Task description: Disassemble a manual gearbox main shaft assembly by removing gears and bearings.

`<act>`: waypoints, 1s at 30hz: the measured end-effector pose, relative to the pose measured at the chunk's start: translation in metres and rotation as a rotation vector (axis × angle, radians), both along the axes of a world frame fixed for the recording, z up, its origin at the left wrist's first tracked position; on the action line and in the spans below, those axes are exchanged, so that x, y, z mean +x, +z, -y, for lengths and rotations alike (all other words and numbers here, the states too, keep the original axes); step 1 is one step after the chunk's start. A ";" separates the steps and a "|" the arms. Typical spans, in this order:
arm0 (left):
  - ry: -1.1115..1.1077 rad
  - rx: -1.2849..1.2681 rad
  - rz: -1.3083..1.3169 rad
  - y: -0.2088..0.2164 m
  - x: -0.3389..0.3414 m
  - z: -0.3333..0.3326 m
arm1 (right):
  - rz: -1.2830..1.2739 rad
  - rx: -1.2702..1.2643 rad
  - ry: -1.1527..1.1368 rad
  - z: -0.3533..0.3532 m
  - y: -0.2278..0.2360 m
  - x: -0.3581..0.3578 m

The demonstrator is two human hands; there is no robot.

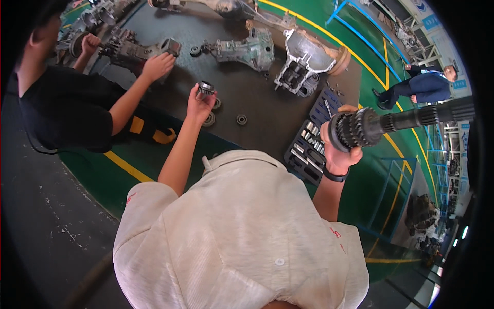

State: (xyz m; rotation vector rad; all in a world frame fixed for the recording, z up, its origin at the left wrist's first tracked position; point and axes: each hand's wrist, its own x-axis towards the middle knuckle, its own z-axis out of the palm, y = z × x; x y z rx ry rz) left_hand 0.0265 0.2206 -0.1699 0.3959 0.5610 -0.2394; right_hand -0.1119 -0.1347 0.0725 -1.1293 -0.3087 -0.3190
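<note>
My left hand (pixel 199 107) is closed around a small toothed gear (pixel 205 88), raised above the near edge of the dark workbench (pixel 257 129). On the right, my right hand (pixel 339 154) grips a long gear shaft (pixel 360 126) by its wide gear end. The shaft's bare splined end stretches out to the right, off the bench. Beneath and beside my left hand lie ring-shaped bearings (pixel 209 120), partly hidden by my wrist. A smaller bearing (pixel 241 119) rests alone on the bench between my hands.
An open socket set case (pixel 303 157) lies by my right forearm. Farther back stand a gearbox housing (pixel 242 50) and an open bell housing (pixel 303 56). At left a co-worker in black (pixel 72 103) touches another gearbox (pixel 134 51). A person in a dark suit (pixel 429 85) is beyond blue rails.
</note>
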 end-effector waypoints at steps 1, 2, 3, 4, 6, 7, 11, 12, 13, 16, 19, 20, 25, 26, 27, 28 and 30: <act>-0.065 -0.148 0.138 0.033 0.003 0.007 | -0.009 -0.021 -0.022 0.001 0.000 -0.001; -0.111 -0.197 0.311 0.056 0.007 0.006 | -0.006 0.012 -0.016 0.005 -0.004 0.001; -0.108 -0.181 0.345 0.087 0.009 0.013 | 0.024 0.076 -0.131 -0.002 -0.002 -0.001; -0.134 -0.181 0.474 0.124 0.009 0.026 | 0.009 0.082 -0.091 0.004 -0.009 -0.003; -0.171 -0.175 0.669 0.182 0.010 0.040 | -0.031 0.079 -0.018 0.011 -0.030 -0.006; -0.173 -0.163 0.701 0.205 0.010 0.047 | -0.062 0.075 0.010 0.014 -0.036 -0.008; -0.189 -0.079 1.002 0.304 -0.005 0.085 | -0.059 0.064 -0.006 0.005 -0.025 -0.016; -0.161 -0.060 1.049 0.331 -0.012 0.098 | -0.072 0.062 0.032 0.009 -0.032 -0.017; -0.140 -0.050 1.093 0.351 -0.017 0.108 | -0.058 0.085 0.068 0.013 -0.039 -0.019; -0.118 -0.030 1.078 0.396 -0.022 0.128 | -0.077 0.151 0.143 0.014 -0.054 -0.023; -0.120 0.000 1.064 0.430 -0.032 0.155 | -0.114 0.122 0.119 0.009 -0.057 -0.028; -0.145 -0.012 1.086 0.438 -0.036 0.162 | -0.114 0.107 0.144 0.007 -0.052 -0.027; -0.219 -0.088 1.203 0.473 -0.066 0.189 | -0.108 0.098 0.143 0.000 -0.047 -0.028; -0.225 -0.081 1.247 0.475 -0.069 0.193 | -0.120 0.102 0.136 -0.001 -0.045 -0.028; -0.235 -0.079 1.249 0.477 -0.071 0.197 | -0.116 0.109 0.129 0.000 -0.044 -0.027; -0.237 -0.055 1.293 0.478 -0.074 0.201 | -0.122 0.090 0.142 0.002 -0.044 -0.027; -0.247 -0.021 1.370 0.479 -0.077 0.208 | -0.120 0.059 0.161 0.006 -0.042 -0.024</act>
